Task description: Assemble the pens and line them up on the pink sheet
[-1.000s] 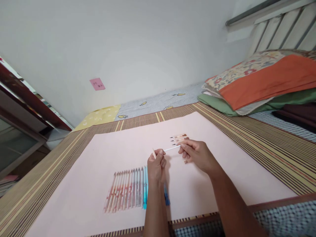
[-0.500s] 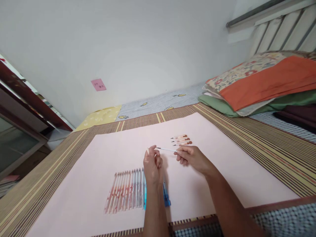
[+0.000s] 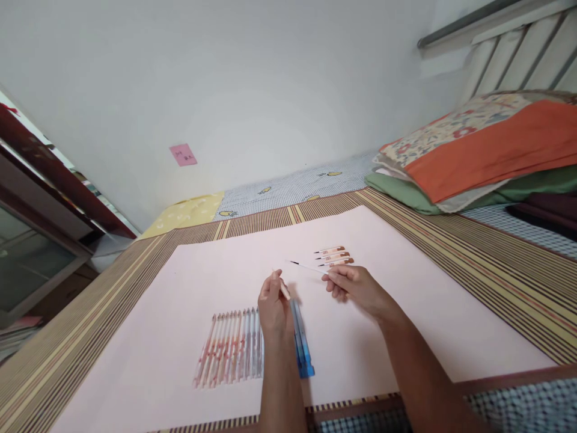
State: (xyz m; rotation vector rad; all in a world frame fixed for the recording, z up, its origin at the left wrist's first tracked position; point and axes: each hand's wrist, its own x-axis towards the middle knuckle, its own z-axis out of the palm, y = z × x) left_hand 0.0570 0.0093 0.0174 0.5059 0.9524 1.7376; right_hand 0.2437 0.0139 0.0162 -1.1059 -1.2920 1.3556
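My right hand pinches a thin white pen refill by its rear end, its dark tip pointing left. Closed around a short pale pen barrel is my left hand; the barrel's lower end sticks out past the fingers. The refill's tip is apart from the barrel. Beyond my right hand lie several slim pieces with dark tips and peach and brown bodies. A row of pens with clear, reddish and greyish barrels lies left of my left forearm, which partly covers it. Blue pens show on its right.
A large pale pink sheet lies on a striped mat. Folded cloths and an orange floral cushion are piled at the right, by a radiator. A pink note is on the wall behind.
My left hand has turned and lowered slightly, bringing the pale barrel into clearer view. The refill's tip has tilted up and moved away from the left fingers. More of the blue pens shows.
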